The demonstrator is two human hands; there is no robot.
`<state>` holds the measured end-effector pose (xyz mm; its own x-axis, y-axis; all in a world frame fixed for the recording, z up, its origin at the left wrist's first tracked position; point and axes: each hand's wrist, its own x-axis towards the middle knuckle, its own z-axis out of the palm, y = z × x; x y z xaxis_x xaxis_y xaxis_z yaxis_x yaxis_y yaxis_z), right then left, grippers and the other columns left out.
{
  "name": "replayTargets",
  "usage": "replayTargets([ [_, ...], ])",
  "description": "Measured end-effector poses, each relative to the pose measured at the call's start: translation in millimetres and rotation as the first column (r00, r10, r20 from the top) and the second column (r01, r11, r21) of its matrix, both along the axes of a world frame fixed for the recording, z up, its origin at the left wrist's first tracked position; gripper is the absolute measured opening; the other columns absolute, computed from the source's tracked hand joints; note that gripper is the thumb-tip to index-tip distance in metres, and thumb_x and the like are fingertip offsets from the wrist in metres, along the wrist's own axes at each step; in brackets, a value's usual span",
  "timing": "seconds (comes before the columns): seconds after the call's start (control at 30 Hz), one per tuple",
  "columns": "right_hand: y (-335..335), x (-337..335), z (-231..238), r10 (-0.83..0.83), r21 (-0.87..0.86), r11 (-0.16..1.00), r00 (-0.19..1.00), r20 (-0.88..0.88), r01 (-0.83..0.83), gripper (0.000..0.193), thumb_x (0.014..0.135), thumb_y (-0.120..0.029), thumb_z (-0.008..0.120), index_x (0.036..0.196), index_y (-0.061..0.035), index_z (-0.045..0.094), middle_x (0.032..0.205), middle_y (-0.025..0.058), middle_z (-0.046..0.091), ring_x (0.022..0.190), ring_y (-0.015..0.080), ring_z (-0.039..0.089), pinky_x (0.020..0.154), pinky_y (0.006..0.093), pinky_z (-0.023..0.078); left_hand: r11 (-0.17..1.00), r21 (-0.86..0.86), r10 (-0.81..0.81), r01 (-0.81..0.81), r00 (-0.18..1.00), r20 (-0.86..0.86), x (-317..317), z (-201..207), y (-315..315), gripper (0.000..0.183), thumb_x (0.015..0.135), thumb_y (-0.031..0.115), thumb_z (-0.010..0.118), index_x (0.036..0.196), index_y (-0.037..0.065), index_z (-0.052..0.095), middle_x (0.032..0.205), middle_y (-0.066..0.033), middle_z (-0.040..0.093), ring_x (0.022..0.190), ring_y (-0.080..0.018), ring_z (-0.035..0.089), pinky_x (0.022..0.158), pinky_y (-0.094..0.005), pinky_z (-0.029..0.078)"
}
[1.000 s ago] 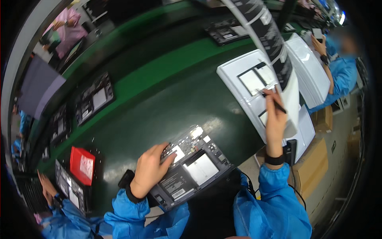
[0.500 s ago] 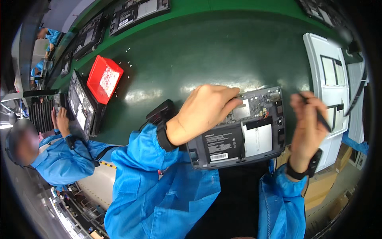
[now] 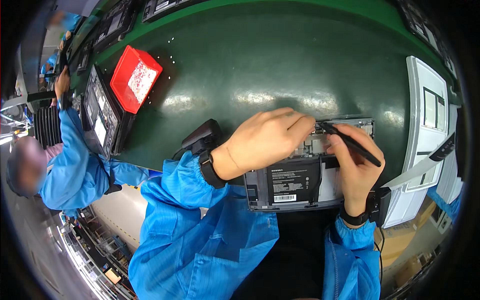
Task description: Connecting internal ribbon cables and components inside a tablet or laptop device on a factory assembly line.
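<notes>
An opened laptop base (image 3: pixel 316 146) lies at the table's near edge, its circuit board and black battery (image 3: pixel 295 180) exposed. My left hand (image 3: pixel 267 139) rests over its far left part, thumb and fingertips pinched together at the board. Whatever they hold, if anything, is hidden. My right hand (image 3: pixel 357 167) grips a slim black pen-shaped tool (image 3: pixel 357 145) and covers the base's right side. The tool's tip points down at the board, close beside the left fingertips. Its exact kind cannot be made out.
A red bin (image 3: pixel 123 75) of small white and red bits stands far left on the green table (image 3: pixel 240 55), with white bits scattered nearby. Stacked open laptops (image 3: pixel 102 117) sit beside a co-worker (image 3: pixel 75 185). White trays (image 3: pixel 415 110) lie right. A black box (image 3: pixel 204 135) is beside my left wrist.
My right hand has moved left from beside the laptop base, bringing the black tool onto the board. The left hand stays pinched there. The co-worker's arm has reached farther away.
</notes>
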<state>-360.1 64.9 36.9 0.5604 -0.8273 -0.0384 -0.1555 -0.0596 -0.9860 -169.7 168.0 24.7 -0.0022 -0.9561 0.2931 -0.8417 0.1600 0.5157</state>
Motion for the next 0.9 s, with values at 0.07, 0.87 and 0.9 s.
replayTargets([
  [0.07, -0.2, 1.2, -3.0, 0.036, -0.074, 0.997, 0.999, -0.029, -0.038, 0.024, 0.083, 0.004, 0.080, 0.106, 0.0048, 0.075, 0.101, 0.0130, 0.074, 0.087, 0.0160, 0.071, 0.077, 0.0255, 0.058, 0.999, -0.037, -0.001, -0.001, 0.998, -0.058, 1.5, -3.8, 0.0, 0.019, 0.085, 0.006, 0.076, 0.100, -0.001, 0.067, 0.094, -0.0128, 0.072, 0.078, -0.0298, 0.071, 0.071, -0.0386, 0.060],
  [0.87, -3.5, 3.1, 3.3, 0.094, -0.047, 0.994, 0.991, -0.095, -0.098, 0.020, 0.082, 0.003, 0.080, 0.101, 0.0048, 0.076, 0.095, 0.0145, 0.076, 0.081, 0.0177, 0.072, 0.073, 0.0273, 0.056, 0.997, -0.070, 0.010, -0.016, 0.996, -0.089, -2.2, -6.3, 1.2, 0.026, 0.078, 0.001, 0.079, 0.102, -0.004, 0.069, 0.100, -0.0148, 0.073, 0.083, -0.0289, 0.073, 0.072, -0.0359, 0.062],
  [0.9, -4.4, 0.8, 2.9, 0.094, -0.047, 0.994, 0.991, -0.092, -0.098, 0.020, 0.082, 0.003, 0.080, 0.101, 0.0048, 0.076, 0.095, 0.0145, 0.076, 0.081, 0.0177, 0.072, 0.073, 0.0273, 0.056, 0.997, -0.075, 0.010, -0.018, 0.994, -0.109, -2.1, -6.0, 1.7, 0.026, 0.079, 0.001, 0.079, 0.102, -0.003, 0.069, 0.101, -0.0148, 0.074, 0.084, -0.0293, 0.074, 0.073, -0.0360, 0.063],
])
